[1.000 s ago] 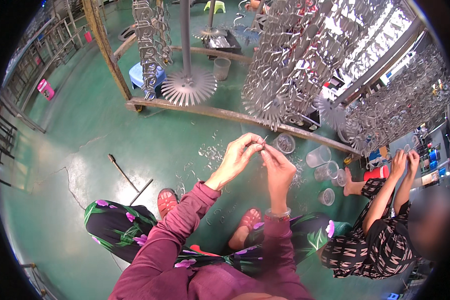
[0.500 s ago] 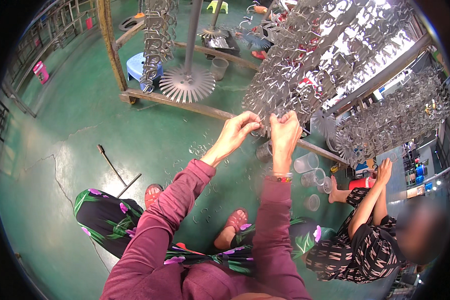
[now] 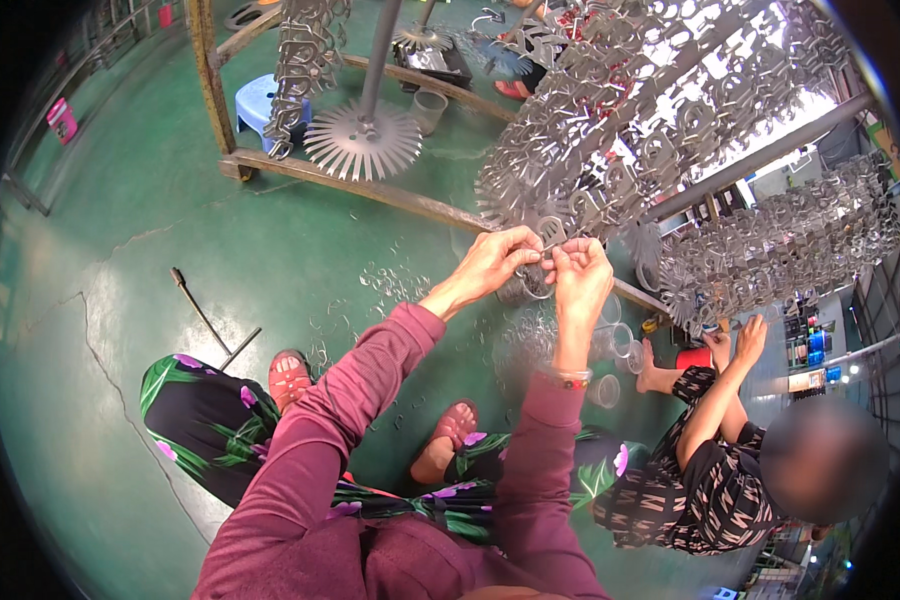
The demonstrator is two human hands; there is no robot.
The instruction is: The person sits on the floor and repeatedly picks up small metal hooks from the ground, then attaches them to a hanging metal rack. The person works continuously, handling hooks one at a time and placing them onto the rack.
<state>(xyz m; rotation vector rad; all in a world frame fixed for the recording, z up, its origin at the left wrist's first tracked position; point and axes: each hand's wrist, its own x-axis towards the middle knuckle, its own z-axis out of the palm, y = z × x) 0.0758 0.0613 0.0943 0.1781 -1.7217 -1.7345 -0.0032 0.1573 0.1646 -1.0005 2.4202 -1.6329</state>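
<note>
My left hand (image 3: 497, 264) and my right hand (image 3: 582, 278) meet in front of the hanging metal parts, fingers closed in a pinch. Between the fingertips is a small flat metal piece (image 3: 550, 232) with a slotted opening; its lower edge is hidden by the fingers. Just beyond it rises a dense column of linked grey metal pieces (image 3: 610, 130), slanting up to the right. A toothed metal disc (image 3: 365, 140) hangs on a rod to the far left of my hands.
A wooden frame rail (image 3: 400, 200) crosses beyond my hands. Clear plastic cups (image 3: 602, 390) and scattered small metal rings (image 3: 395, 280) lie on the green floor. A T-shaped metal tool (image 3: 205, 320) lies at left, a blue stool (image 3: 258, 105) behind. Another person (image 3: 710, 470) sits at right.
My hands have drawn closer together, and the flat slotted piece now shows between the fingertips. The view has shifted slightly, moving the floor and rack leftward in the picture.
</note>
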